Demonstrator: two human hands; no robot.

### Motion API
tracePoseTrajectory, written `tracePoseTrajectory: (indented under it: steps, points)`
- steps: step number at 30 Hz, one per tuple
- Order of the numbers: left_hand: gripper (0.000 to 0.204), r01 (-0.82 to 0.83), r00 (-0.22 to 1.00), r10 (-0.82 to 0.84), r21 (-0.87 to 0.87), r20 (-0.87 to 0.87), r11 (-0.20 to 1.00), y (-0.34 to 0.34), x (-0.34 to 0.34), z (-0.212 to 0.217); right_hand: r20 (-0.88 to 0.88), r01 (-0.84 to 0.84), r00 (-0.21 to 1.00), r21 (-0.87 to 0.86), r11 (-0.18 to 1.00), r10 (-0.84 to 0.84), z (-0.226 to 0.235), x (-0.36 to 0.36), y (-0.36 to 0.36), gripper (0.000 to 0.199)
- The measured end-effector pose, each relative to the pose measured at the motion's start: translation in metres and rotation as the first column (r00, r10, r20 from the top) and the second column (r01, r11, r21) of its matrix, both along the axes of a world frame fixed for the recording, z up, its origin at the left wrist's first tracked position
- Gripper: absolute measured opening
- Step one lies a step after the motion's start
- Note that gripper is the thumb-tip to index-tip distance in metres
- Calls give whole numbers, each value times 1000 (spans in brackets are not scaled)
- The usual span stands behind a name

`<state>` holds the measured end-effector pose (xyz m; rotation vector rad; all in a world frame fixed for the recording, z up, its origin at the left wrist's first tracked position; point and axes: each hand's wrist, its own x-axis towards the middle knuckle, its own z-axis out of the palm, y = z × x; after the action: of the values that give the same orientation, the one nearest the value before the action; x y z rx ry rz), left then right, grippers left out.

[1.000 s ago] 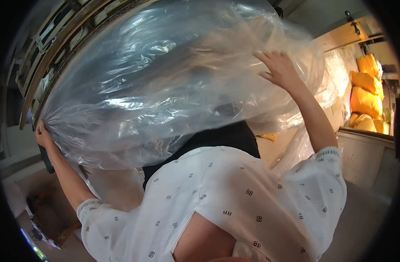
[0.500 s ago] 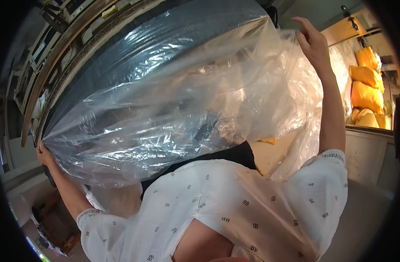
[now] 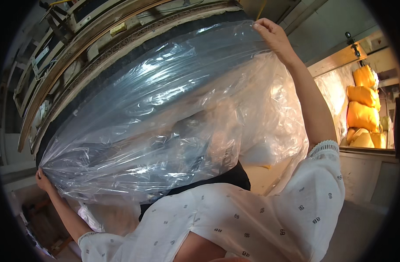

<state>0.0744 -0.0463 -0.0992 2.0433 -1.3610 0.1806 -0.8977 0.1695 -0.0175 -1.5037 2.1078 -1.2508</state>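
Observation:
A large clear plastic sheet (image 3: 165, 100) is stretched between my two hands, with shiny creases fanning out from the left. At the far left, my left hand (image 3: 43, 180) pinches the gathered corner of the sheet. My right hand (image 3: 273, 38) is raised at the upper right, its thumb and fingertips closed on the sheet's far edge. Under the far part of the plastic lies a dark surface (image 3: 62, 124). The near part of the sheet drapes down in front of my body, over something black at my waist.
A long curved-looking machine frame (image 3: 117, 46) with rails runs along the far side. To the right, stacked yellow bundles (image 3: 362, 114) sit in a lit opening. More crumpled clear plastic (image 3: 278, 118) hangs below my right forearm. A grey-white panel (image 3: 355, 174) stands at the right.
My right hand has moved left, carrying the sheet's edge across the dark surface. The far part of the sheet lies smoother. My left hand keeps its corner and appears slightly lower in view.

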Motion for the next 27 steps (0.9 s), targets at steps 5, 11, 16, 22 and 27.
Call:
tracePoseTrajectory:
  steps: [5,11,16,22,27]
  points:
    - [42,62,997,-63,-26,-45,998,0,-10,3,-236,52,971,72,996,-34,-20,-3,-29,30]
    - [39,64,984,-79,-95,-159,993,34,-23,25,-449,129,893,286,950,14,-5,24,-43,33]
    - [39,19,992,-28,-74,-122,997,68,-8,54,-514,88,855,283,955,73,-8,28,-38,32]
    - [40,105,977,-129,-144,-172,984,131,12,80,-507,36,857,246,969,97,-19,18,-36,28]
    - [36,55,948,-10,133,-319,990,189,57,65,-323,-181,929,26,983,180,-41,13,-46,21]
